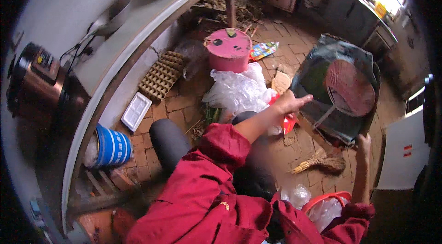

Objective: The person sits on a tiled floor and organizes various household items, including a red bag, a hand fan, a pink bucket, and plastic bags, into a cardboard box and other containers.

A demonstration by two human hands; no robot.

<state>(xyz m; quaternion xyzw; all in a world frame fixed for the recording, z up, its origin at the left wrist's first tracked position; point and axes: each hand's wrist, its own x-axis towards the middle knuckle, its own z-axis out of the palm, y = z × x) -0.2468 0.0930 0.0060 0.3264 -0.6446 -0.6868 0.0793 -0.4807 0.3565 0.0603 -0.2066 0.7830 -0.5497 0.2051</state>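
My left hand (291,102) is at the left corner of a dark, plastic-lined box (309,66). Its thumb stretches over the rim, and the other fingers are mostly hidden. At the near right corner, my right hand (363,143) has its fingers closed around the edge. The box is tilted, so I look into it. Inside lies a round, pinkish hand fan (347,85) with a pale handle pointing toward me. A brown side strip (317,136) shows along the near edge. Below it on the bricks lies a straw hand broom (327,163).
A pink round tub (229,53) stands beyond crumpled clear plastic bags (239,90). Egg trays (163,73), a white foam tray (136,111) and a blue bucket (113,146) line the left wall. Near my right arm is a red-rimmed basket (324,196). A white panel (405,152) stands at right.
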